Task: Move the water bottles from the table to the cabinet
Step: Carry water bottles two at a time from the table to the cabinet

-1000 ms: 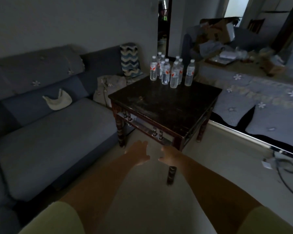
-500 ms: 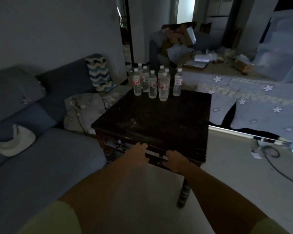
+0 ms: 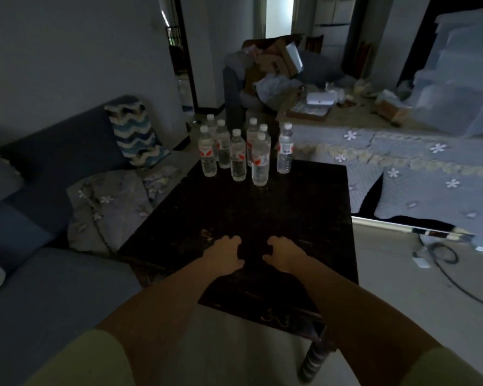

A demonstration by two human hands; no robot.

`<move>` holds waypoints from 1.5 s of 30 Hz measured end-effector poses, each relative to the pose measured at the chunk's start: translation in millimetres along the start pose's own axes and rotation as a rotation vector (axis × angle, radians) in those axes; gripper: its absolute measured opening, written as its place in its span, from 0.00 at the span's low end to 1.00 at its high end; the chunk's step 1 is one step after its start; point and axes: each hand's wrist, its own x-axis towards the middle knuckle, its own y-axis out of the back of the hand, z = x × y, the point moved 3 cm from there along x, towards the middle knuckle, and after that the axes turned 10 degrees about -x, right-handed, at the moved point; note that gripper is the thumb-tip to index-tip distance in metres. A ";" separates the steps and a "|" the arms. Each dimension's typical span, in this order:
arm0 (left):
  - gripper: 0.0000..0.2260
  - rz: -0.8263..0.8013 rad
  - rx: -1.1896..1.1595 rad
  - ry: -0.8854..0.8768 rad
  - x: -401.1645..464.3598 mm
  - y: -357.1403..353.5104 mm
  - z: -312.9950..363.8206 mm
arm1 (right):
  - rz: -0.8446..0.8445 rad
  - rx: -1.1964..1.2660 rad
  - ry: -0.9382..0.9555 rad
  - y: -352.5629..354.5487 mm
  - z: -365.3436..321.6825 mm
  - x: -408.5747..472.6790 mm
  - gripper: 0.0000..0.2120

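Note:
Several clear water bottles (image 3: pixel 260 160) with white caps and red-and-white labels stand upright in a cluster at the far end of a dark wooden table (image 3: pixel 299 218). One bottle (image 3: pixel 285 149) stands a little apart on the right of the cluster. My left hand (image 3: pixel 224 256) and my right hand (image 3: pixel 282 256) hover side by side over the near half of the table, fingers loosely curled, holding nothing. Both hands are well short of the bottles. No cabinet is recognisable in the dim room.
A blue sofa (image 3: pixel 39 274) with a wavy-patterned cushion (image 3: pixel 134 135) runs along the left. A bed with a flowered quilt (image 3: pixel 430 174) lies on the right. Cluttered boxes (image 3: pixel 279 59) sit behind the table. A cable (image 3: pixel 446 263) trails on the floor at right.
The view has closed in on the table. Both hands have moved forward from the table's near edge to above its top, and the bottles appear nearer.

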 end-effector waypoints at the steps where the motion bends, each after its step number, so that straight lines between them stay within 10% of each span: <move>1: 0.22 0.000 -0.019 0.013 16.5 6.1 1.8 | 0.004 0.004 0.009 9.1 3.2 16.4 0.26; 17: 0.29 0.014 -0.256 0.175 219.9 76.8 -16.2 | 0.004 0.099 -0.017 98.7 42.9 222.2 0.30; 30: 0.41 0.367 -0.944 0.128 425.7 133.7 -66.6 | 0.441 0.941 -0.126 115.9 30.8 386.3 0.34; 45: 0.36 0.287 -1.127 0.047 458.1 115.0 -88.8 | 0.562 0.974 -0.237 97.0 30.0 400.1 0.34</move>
